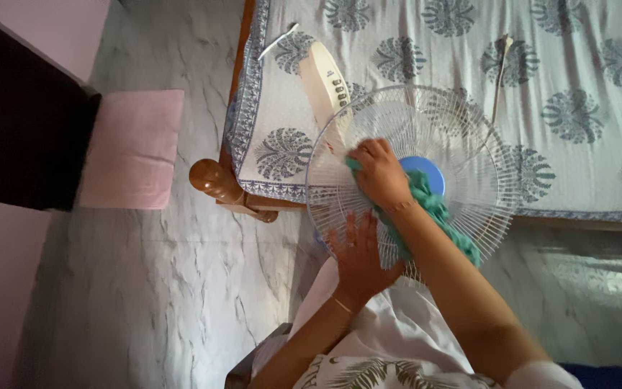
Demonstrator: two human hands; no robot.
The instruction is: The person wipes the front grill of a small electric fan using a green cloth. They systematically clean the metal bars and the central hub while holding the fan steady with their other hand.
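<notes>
A round white wire fan guard (462,130) with a blue centre cap (430,171) rests partly over the bed's edge. My right hand (378,173) presses a teal green cloth (437,210) against the guard's left part, fingers closed on the cloth. My left hand (358,252) lies flat with fingers spread on the guard's lower rim, steadying it. The cloth trails down along my right forearm. The fan's cream body with a row of buttons (325,83) lies on the bed behind the guard.
The bed (577,72) has a pale sheet printed with blue-grey leaf motifs and a wooden corner post (214,180). A pink mat (134,148) lies on the marble floor (145,288). A thin stick (499,79) lies on the sheet. A dark cabinet (16,122) stands left.
</notes>
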